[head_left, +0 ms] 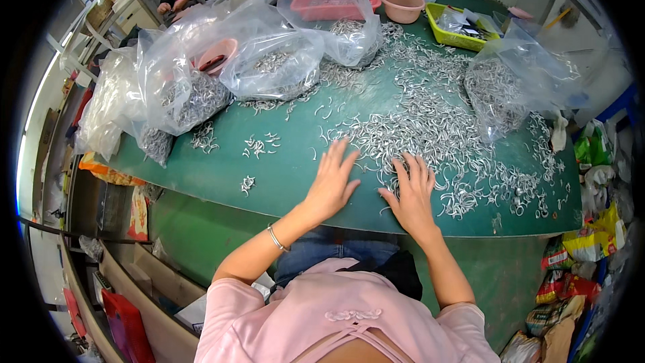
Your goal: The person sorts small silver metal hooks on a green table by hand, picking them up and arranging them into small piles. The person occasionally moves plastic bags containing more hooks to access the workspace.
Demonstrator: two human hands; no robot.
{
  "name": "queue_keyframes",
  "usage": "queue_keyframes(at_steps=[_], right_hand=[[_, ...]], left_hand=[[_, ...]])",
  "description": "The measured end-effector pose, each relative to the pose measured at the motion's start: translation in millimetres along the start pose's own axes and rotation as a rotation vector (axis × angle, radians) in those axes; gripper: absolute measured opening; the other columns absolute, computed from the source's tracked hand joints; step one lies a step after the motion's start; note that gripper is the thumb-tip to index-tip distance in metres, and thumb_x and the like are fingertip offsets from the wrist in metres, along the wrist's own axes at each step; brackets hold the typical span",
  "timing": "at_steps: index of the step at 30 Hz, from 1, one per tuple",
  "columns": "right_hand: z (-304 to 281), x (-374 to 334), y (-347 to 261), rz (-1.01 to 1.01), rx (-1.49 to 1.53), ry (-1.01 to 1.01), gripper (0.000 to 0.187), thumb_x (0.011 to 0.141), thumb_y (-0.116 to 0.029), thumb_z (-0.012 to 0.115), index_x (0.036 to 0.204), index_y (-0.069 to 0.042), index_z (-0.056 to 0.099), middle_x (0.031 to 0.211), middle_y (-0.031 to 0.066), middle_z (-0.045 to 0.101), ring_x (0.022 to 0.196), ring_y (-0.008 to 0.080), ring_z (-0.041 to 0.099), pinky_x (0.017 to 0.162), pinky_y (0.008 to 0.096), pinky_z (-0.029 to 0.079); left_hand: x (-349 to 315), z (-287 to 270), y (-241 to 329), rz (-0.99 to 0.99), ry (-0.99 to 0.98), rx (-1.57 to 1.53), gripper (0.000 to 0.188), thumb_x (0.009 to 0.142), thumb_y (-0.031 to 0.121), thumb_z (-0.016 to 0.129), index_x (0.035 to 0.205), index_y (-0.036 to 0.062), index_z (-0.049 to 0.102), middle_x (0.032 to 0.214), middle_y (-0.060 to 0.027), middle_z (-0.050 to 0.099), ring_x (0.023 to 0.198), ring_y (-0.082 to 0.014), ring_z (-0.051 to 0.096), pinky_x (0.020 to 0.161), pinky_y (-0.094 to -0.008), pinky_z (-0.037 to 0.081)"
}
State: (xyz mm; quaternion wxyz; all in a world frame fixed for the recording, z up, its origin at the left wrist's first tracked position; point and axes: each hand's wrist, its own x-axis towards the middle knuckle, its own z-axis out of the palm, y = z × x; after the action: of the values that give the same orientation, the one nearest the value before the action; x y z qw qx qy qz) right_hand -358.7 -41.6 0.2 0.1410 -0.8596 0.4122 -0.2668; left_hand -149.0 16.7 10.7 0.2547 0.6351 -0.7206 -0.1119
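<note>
A broad heap of small, curved, silver metal pieces (416,131) lies spread over the green tabletop (289,181). My left hand (330,180) rests at the heap's near left edge, fingers stretched out and apart, gripping nothing. Beside it, my right hand (411,196) lies on the near edge of the heap with its fingers spread and the fingertips among the pieces. Some pieces under the right fingers are hidden. To the left sit smaller groups of pieces, among them a little cluster (248,185) near the table's front edge.
Clear plastic bags of metal pieces, such as one bag (275,60), line the table's back left; another bag (497,94) stands right. Behind are a pink basin (402,7) and a yellow-green tray (463,40). Two other people work beyond. Open drawers (154,282) stand lower left.
</note>
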Motion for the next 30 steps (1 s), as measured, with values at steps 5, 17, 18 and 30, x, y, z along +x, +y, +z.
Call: queue_keyframes(at_steps=[5,17,18,30], right_hand=[[7.3,11.2,6.0,-0.073,-0.202,0.028,0.065,0.081,-0.034,0.075,0.137,-0.011,0.051,0.144,0.0165,0.041,0.135,0.0441,0.033,0.107,0.0659,0.025],[-5.6,54.2,71.5,-0.113,-0.354,0.029,0.055,0.089,-0.026,0.066,0.141,-0.024,0.049,0.142,0.0120,0.045,0.137,0.0377,0.036,0.111,0.0576,0.030],[-6.4,61.5,77.6,-0.114,-0.367,0.019,0.055,0.089,-0.026,0.066,0.141,-0.025,0.049,0.142,0.0121,0.046,0.137,0.0373,0.036,0.111,0.0569,0.031],[-1.3,96.1,81.8,-0.028,-0.202,-0.017,0.048,0.084,-0.020,0.071,0.130,-0.012,0.059,0.137,0.0128,0.049,0.132,0.0361,0.042,0.106,0.0566,0.033]], left_hand=[[26.9,10.4,-26.3,-0.163,0.019,0.130,0.084,0.087,0.038,0.070,0.151,0.0053,0.027,0.157,-0.0276,0.017,0.144,-0.0509,0.016,0.114,-0.0620,0.021],[88.7,62.8,-17.4,0.156,0.018,0.137,0.064,0.090,0.035,0.067,0.145,0.0138,0.043,0.152,-0.0247,0.031,0.134,-0.0542,0.033,0.111,-0.0610,0.029],[96.1,67.8,-18.9,0.159,0.043,0.125,0.061,0.090,0.032,0.067,0.144,0.0137,0.045,0.151,-0.0245,0.032,0.133,-0.0554,0.033,0.111,-0.0605,0.029],[149.6,60.3,-31.0,0.269,0.064,-0.152,0.029,0.086,0.003,0.063,0.116,0.0030,0.062,0.135,-0.0183,0.052,0.128,-0.0429,0.045,0.107,-0.0476,0.039]])
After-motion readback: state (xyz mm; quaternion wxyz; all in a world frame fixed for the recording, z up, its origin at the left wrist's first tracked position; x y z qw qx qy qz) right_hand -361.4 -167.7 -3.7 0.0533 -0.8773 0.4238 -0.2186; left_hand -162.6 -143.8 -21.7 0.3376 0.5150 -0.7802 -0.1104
